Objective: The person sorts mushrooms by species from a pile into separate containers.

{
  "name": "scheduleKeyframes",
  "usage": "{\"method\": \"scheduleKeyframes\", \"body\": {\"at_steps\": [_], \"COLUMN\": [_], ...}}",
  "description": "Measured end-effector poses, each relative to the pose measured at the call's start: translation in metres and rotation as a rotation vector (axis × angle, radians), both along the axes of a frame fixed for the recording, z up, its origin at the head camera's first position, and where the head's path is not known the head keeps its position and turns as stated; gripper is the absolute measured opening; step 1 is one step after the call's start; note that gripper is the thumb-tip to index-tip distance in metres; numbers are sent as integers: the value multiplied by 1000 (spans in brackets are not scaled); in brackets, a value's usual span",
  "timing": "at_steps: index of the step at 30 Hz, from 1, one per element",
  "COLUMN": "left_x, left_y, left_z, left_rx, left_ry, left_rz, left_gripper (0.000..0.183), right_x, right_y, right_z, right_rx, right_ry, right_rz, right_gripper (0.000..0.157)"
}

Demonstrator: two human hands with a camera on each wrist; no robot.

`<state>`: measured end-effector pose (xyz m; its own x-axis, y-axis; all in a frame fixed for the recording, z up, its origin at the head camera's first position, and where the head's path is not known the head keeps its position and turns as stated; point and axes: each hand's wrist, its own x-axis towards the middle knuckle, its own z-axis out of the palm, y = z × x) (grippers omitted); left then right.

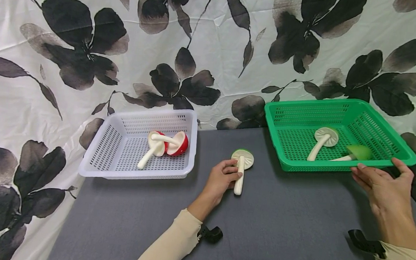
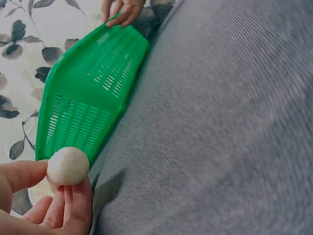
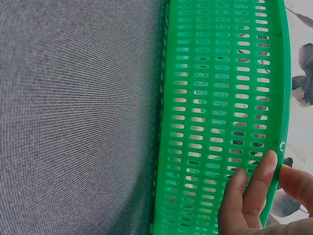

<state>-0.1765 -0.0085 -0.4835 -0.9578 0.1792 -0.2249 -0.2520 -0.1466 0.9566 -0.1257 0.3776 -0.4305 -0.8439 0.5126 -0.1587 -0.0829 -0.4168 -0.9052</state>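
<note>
My left hand (image 1: 220, 180) pinches the white stem of a green-capped toy mushroom (image 1: 239, 182) between thumb and fingers, in the middle of the head view. In the left wrist view the stem's rounded end (image 2: 69, 166) faces the camera and hides the cap. At the right, my right hand (image 1: 392, 193) grips the near rim of a green basket (image 1: 316, 169). The right wrist view has its thumb (image 3: 296, 183) over the rim and its fingers against the slotted outer wall. Inside that basket lie a mushroom with its pale underside up (image 1: 327, 137) and another green-capped mushroom (image 1: 359, 152).
A white basket (image 1: 96, 153) stands on the left of the grey-covered table (image 1: 276, 235), holding two red-capped mushrooms (image 1: 179, 143). Behind both baskets hangs a floral cloth (image 1: 233, 58). Black wrist straps (image 1: 211, 233) show at the cuffs.
</note>
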Motion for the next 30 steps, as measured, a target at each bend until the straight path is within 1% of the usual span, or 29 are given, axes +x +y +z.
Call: {"method": "scheduleKeyframes", "body": {"at_steps": [3,8,14,21,30], "left_x": [0,-2,-4,-9,-15], "left_y": [-1,-2,-3,0,3], "left_z": [3,7,14,25,35], "left_rx": [41,67,57,60,54], "left_ry": [-15,10,49,101,102], "left_rz": [-4,-8,-35,-43,-62], "left_gripper": [50,49,48,46,46], "right_x": [0,1,2,2,2], "right_y": [1,2,2,1,2], "right_z": [0,0,0,0,-2], "right_rx": [7,5,2,17,-15], "right_ry": [-13,-10,-5,-11,35], "right_rz": [-4,3,9,11,29], "right_gripper": [104,103,103,105,105]}}
